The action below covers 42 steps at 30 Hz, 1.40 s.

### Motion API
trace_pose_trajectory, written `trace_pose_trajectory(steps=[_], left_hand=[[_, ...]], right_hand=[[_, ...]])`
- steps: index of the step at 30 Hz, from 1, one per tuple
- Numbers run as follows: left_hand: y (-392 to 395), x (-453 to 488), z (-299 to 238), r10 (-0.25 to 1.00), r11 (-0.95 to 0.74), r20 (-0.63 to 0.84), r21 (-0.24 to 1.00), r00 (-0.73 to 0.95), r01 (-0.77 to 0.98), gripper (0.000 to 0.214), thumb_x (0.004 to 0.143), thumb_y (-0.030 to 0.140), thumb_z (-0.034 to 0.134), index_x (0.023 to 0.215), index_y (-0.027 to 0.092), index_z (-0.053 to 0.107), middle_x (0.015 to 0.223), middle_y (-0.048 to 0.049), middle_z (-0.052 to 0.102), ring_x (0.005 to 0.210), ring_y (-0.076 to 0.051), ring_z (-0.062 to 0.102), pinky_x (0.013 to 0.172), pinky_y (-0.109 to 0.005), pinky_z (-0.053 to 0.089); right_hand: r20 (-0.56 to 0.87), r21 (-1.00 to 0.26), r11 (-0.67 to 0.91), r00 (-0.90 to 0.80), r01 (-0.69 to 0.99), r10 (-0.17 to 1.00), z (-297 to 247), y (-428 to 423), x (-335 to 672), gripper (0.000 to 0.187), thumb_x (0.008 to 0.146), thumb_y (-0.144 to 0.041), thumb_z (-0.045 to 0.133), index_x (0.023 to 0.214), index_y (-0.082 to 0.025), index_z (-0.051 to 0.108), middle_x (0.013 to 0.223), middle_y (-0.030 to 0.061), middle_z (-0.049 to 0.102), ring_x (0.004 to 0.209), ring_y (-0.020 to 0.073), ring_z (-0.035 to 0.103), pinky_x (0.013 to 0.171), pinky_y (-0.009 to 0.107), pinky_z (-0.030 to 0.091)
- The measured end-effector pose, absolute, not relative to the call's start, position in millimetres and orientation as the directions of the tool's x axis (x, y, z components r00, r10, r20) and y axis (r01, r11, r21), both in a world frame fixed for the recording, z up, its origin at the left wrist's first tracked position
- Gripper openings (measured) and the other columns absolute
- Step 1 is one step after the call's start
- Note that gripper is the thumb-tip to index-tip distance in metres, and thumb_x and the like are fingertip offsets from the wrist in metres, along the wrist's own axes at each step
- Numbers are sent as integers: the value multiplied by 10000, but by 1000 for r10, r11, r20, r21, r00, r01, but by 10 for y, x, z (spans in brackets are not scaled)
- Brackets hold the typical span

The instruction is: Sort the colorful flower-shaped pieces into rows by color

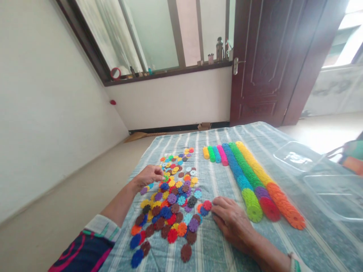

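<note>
The left hand (149,176) pinched a green disc (166,176) in the loose pile (170,211) on the desk (218,177); the right hand (231,220) lay open, touching a red disc (207,205). Picking seemed in hand; lifting one alone needed a fine pinch.

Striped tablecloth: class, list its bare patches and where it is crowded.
Bare: the striped tablecloth strip between the loose pile of flat coloured plastic discs and the long stacked-disc rods; the near edge beside the right hand. Crowded: the pile by the left hand, and the clear plastic trays.
</note>
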<state>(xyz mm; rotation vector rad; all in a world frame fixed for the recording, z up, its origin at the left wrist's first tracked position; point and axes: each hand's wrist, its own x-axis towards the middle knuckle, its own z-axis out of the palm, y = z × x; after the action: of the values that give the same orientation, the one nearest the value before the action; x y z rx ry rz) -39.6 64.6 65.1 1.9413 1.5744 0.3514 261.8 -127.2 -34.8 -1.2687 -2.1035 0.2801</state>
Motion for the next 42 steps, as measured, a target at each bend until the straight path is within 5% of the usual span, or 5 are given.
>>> trace_pose_trajectory(steps=[5,11,21,42], left_hand=[[728,401,473,944,-123,-102,772,313,623,161,604,299,690,615,160,609,522,37,566,494,-93,470,510,-229,374],[994,1384,66,966,-205,66,787,251,582,91,625,220,687,630,137,650,524,35,563,529,-95,501,535,-222,389],[1330,1762,-193,959,-281,195,721,204,634,71,635,161,674,671,137,730,595,4,646,610,-125,585,576,-222,411],[1142,1820,-108,948,-314,210,482,240,818,153,677,160,695,825,157,734,801,-30,717,785,-166,638,689,-238,444]], right_hand=[[425,-503,497,-298,708,855,-342,-1265,2603,163,942,-133,495,895,-205,634,957,45,634,968,198,580,887,344,449],[435,-506,501,-294,702,851,-339,-1249,2604,139,923,-118,515,906,-197,627,969,43,632,967,195,574,880,340,442],[458,-512,507,-278,693,844,-412,-1210,2587,115,882,-108,556,877,-199,626,951,37,623,961,190,561,881,332,422],[430,-516,484,-275,707,860,-366,-1212,2589,111,889,-118,551,863,-198,624,947,33,632,954,188,566,876,317,420]])
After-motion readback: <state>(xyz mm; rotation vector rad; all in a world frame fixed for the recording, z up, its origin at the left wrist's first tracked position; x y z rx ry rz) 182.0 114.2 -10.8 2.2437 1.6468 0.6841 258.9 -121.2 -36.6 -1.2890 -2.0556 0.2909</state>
